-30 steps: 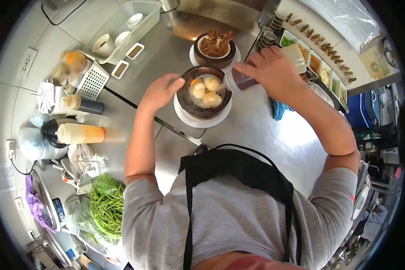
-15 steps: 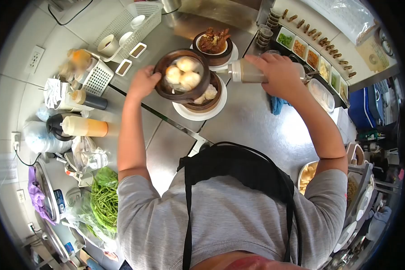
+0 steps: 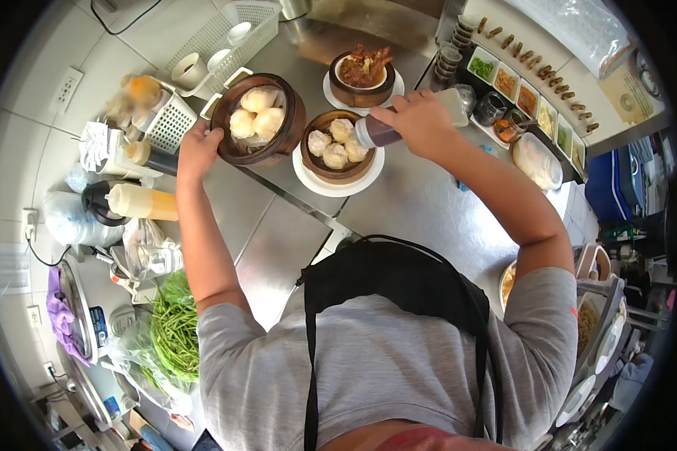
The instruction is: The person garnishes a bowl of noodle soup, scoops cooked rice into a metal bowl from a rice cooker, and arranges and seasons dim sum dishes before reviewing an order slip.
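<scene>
My left hand (image 3: 198, 152) grips the side of a round wooden steamer basket (image 3: 292, 113), raised and tilted, with several pale buns (image 3: 259, 120) inside. My right hand (image 3: 425, 124) is wrapped around a squeeze bottle (image 3: 381, 134) of dark sauce, tipped so its nozzle end points left. That end is at the right rim of a second steamer (image 3: 338, 177), which holds several dumplings (image 3: 337, 155) and stands on a white plate (image 3: 346, 189). Whether sauce is flowing, I cannot tell. Behind it, a third steamer (image 3: 362, 96) contains a bowl of brown braised chicken feet (image 3: 365, 69).
Several topping trays (image 3: 505, 83) line the back right, near a lidded plastic tub (image 3: 537, 161). To the left are a white basket (image 3: 259, 37) with cups, a bottle of yellow liquid (image 3: 141, 201) and bagged green beans (image 3: 174, 338).
My left hand has carried the bun steamer left, uncovering the dumpling steamer. My right hand has moved slightly left with the bottle, whose nozzle end is now at the dumplings.
</scene>
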Demonstrator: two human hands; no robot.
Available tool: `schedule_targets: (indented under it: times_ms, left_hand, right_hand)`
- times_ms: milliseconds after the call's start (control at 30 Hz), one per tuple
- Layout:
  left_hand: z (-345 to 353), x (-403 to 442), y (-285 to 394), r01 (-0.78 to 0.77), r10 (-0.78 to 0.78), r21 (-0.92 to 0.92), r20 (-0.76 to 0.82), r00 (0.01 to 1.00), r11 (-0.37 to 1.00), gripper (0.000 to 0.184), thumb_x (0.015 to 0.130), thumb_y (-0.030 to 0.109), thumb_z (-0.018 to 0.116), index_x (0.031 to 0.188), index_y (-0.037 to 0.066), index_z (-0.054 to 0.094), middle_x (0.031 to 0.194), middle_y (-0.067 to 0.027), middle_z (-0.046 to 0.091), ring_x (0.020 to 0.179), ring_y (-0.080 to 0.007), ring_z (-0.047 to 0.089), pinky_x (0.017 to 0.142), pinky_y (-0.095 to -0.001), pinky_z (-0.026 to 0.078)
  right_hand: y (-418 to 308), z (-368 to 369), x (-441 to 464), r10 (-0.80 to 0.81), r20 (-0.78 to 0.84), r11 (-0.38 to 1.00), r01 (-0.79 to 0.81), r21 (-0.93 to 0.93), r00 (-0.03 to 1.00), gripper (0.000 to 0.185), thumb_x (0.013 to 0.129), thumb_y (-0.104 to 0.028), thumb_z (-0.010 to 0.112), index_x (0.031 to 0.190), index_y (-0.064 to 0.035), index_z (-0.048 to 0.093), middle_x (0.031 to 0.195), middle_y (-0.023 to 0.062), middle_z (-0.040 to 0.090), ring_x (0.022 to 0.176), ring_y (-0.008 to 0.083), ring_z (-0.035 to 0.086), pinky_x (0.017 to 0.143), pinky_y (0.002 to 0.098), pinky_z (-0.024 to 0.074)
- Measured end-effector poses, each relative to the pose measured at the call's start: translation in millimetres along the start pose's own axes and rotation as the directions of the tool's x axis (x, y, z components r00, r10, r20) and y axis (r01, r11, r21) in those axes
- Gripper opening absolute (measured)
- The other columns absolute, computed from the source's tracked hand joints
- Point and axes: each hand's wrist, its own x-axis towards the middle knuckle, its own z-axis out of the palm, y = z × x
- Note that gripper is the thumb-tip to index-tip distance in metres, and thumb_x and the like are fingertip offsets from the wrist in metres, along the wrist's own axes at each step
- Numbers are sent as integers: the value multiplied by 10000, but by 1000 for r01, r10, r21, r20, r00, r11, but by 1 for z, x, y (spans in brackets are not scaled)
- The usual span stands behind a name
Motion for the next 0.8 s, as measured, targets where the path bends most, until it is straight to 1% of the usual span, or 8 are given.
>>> schedule_targets:
  times_ms: [100, 233, 433, 633, 667, 700, 767, 800]
  left_hand:
    - [13, 4, -11, -31, 32, -28, 35, 999, 999, 278, 706, 188, 519, 857, -43, 554, 525, -45, 521, 421, -99, 467, 408, -229, 370]
    - [47, 5, -3, -71, 73, -21, 121, 990, 997, 314, 692, 195, 513, 884, -50, 555, 529, -72, 528, 443, -127, 498, 436, -254, 394]
    - [101, 10, 9, -131, 115, 63, 211, 971, 989, 318, 673, 204, 500, 857, -49, 558, 563, -128, 550, 486, -193, 544, 494, -303, 426]
    - [125, 25, -34, -231, 206, 128, 184, 961, 964, 382, 677, 263, 497, 898, -42, 556, 656, -183, 578, 603, -285, 576, 583, -351, 437]
    - [127, 33, -51, -309, 281, 151, 182, 942, 939, 420, 679, 285, 502, 928, -50, 550, 700, -194, 578, 592, -254, 578, 558, -338, 443]
    - [115, 13, -12, -172, 123, 140, 304, 945, 975, 427, 691, 283, 511, 940, -62, 546, 742, -190, 585, 595, -242, 577, 553, -326, 453]
    - [111, 3, 0, -29, -22, 159, 308, 951, 987, 500, 728, 332, 556, 1045, -49, 496, 730, -144, 590, 601, -198, 556, 558, -312, 444]
    - [108, 7, -11, -220, 147, 323, 235, 961, 921, 580, 728, 382, 568, 1112, -37, 450, 842, -145, 572, 662, -163, 527, 604, -306, 432]
  right_hand:
    - [10, 7, -15, 17, 42, 1000, -17, 2, 999, 545, 640, -48, 561, 1141, -233, 447, 930, 77, 525, 881, 253, 513, 780, 357, 376]
    - [41, 35, -33, 204, -34, 919, -179, 351, 978, 627, 587, -85, 612, 1160, -235, 407, 984, 96, 517, 917, 290, 500, 779, 370, 398]
    - [36, 48, -59, 496, -177, 385, -33, 922, 850, 759, 561, 2, 669, 1228, -132, 332, 1145, 83, 456, 1062, 212, 441, 867, 302, 382]
    - [14, 65, -72, 613, -200, -2, 255, 967, 764, 771, 562, -2, 692, 1231, -92, 320, 1153, 68, 426, 1053, 166, 417, 870, 280, 369]
    - [8, 61, -76, 603, -177, 35, 196, 980, 778, 773, 565, -27, 697, 1232, -85, 312, 1155, 71, 422, 1055, 170, 412, 873, 288, 364]
    - [-2, 57, -79, 606, -140, 72, 121, 990, 783, 776, 568, -52, 703, 1234, -78, 304, 1156, 74, 419, 1057, 174, 408, 876, 296, 359]
    - [-19, 56, -78, 544, -368, 289, 243, 926, 754, 782, 603, -95, 693, 1250, -133, 254, 1034, 37, 459, 729, 96, 486, 514, 232, 434]
    - [-28, 32, -84, 478, -159, 51, 153, 987, 864, 781, 603, -116, 692, 1246, -121, 249, 1055, 53, 446, 815, 129, 477, 618, 258, 433]
